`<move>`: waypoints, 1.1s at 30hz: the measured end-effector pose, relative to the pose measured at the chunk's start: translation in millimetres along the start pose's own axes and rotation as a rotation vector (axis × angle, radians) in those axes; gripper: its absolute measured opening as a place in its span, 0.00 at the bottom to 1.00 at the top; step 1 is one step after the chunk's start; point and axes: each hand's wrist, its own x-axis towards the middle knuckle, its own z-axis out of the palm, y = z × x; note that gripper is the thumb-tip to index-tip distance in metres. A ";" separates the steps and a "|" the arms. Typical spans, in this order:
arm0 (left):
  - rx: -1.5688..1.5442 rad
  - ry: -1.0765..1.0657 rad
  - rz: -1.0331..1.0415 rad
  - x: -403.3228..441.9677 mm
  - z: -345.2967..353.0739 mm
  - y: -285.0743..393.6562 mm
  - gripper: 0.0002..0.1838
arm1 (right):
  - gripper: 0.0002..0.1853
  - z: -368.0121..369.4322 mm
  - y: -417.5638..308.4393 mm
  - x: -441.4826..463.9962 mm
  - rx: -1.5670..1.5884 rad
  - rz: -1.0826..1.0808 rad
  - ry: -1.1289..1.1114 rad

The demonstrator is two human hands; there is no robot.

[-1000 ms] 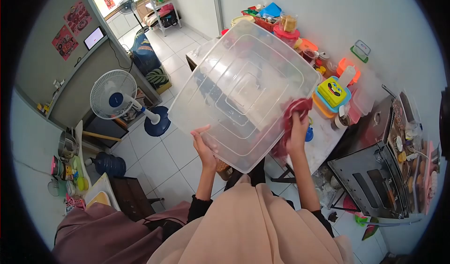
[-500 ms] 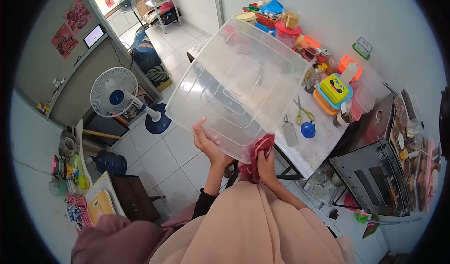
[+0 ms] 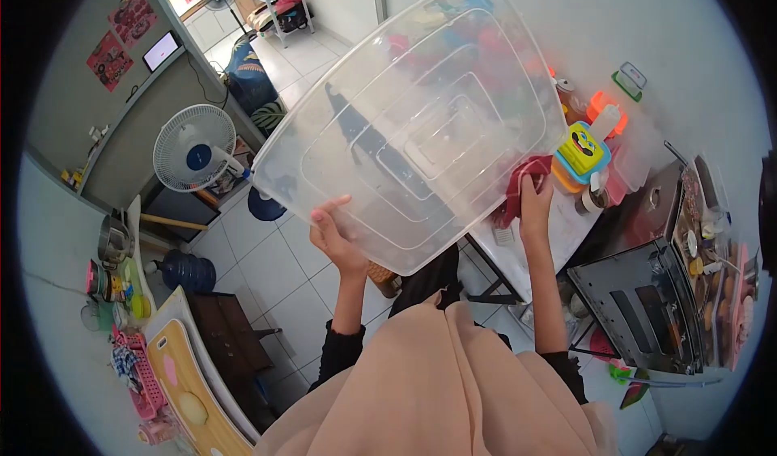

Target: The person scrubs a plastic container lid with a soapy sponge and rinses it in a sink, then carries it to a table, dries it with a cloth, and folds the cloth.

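A large translucent plastic lid (image 3: 388, 144) with raised concentric ridges is held up, tilted, in front of me. My left hand (image 3: 336, 241) grips its lower left edge, fingers partly behind or under the plastic. My right hand (image 3: 534, 201) is closed on a dark red cloth (image 3: 518, 185), which lies against the lid's right edge. Behind the lid, the white table (image 3: 558, 241) carries a yellow box with a cartoon face (image 3: 579, 148) on blue and orange containers. Colourful items farther back show blurred through the plastic.
A standing fan (image 3: 194, 148) and a blue water bottle (image 3: 188, 270) are on the left. At lower left lie a wooden board (image 3: 190, 383) with pale dough on it and a pink basket (image 3: 144, 383). An open oven (image 3: 639, 310) stands on the right.
The lid has risen and come closer to me. My right hand and the cloth moved from its bottom corner up to its right edge. The purple cloth at lower left has left the view.
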 end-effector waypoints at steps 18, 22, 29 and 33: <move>-0.302 0.068 -0.033 -17.6 56.1 3.9 0.28 | 0.12 69.9 35.3 -140.1 0.197 0.214 -0.130; -0.444 0.208 -0.167 -22.5 72.6 7.9 0.29 | 0.11 54.4 35.4 -123.1 0.204 0.115 -0.156; 0.086 -0.810 -0.746 -33.4 3.7 -82.8 0.25 | 0.09 4.5 -19.3 -30.8 -0.394 -0.334 -0.155; 0.247 -0.910 -0.485 -43.0 26.1 -38.3 0.21 | 0.11 -6.3 -39.6 9.3 -0.735 -0.613 -0.233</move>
